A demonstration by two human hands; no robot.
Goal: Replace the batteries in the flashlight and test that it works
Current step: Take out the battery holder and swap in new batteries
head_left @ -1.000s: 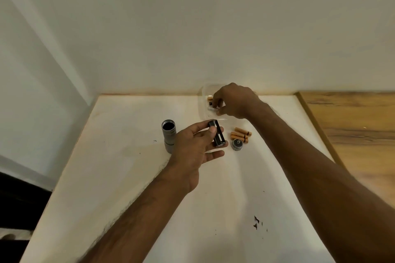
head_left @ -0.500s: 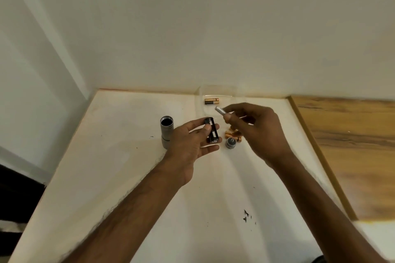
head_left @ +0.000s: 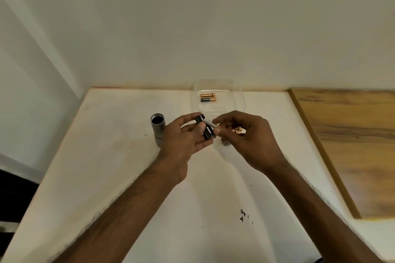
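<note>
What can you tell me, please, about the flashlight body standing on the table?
The flashlight body is a short grey tube, metallic-looking, with a pale ring round its lower part. It stands upright on the white table, open end up, dark and hollow inside. The left hand, gripping the black holder, hides its lower right edge; whether they touch cannot be told.

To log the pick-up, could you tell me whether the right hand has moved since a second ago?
Yes: the right hand left the clear tray, coming toward the person to the battery holder.
</note>
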